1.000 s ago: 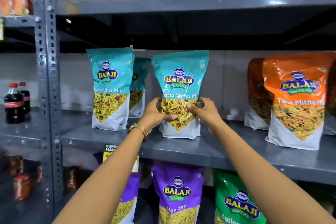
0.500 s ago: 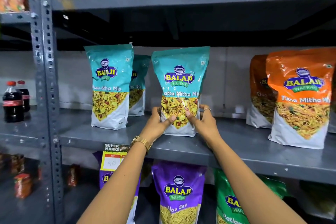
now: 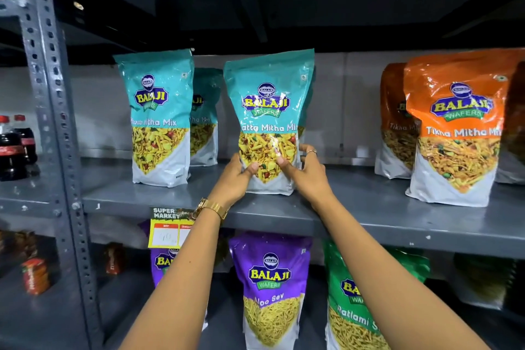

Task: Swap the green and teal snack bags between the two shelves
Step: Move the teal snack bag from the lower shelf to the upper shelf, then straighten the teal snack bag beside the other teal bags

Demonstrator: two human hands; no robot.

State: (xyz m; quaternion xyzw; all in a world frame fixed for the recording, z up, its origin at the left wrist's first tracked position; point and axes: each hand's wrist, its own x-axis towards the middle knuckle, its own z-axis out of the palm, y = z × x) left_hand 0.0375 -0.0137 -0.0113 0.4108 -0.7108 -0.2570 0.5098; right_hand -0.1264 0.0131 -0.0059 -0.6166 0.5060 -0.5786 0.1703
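A teal snack bag (image 3: 268, 102) stands upright on the middle shelf (image 3: 355, 224). My left hand (image 3: 234, 179) grips its lower left side and my right hand (image 3: 308, 173) grips its lower right side, thumbs on the front. Another teal bag (image 3: 159, 111) stands to the left, with a third teal bag (image 3: 204, 113) behind it. On the lower shelf a green snack bag (image 3: 349, 312) stands at the right, partly hidden by my right forearm.
Orange bags (image 3: 457, 128) stand at the right of the middle shelf. Purple bags (image 3: 271, 287) fill the lower shelf beside the green one. A grey upright post (image 3: 48, 111) lies at the left, with cola bottles (image 3: 14, 145) beyond it. A price tag (image 3: 167, 227) hangs from the shelf edge.
The teal bag has come down and back until its base rests on the middle shelf. Both hands slid lower on it and still hold it.
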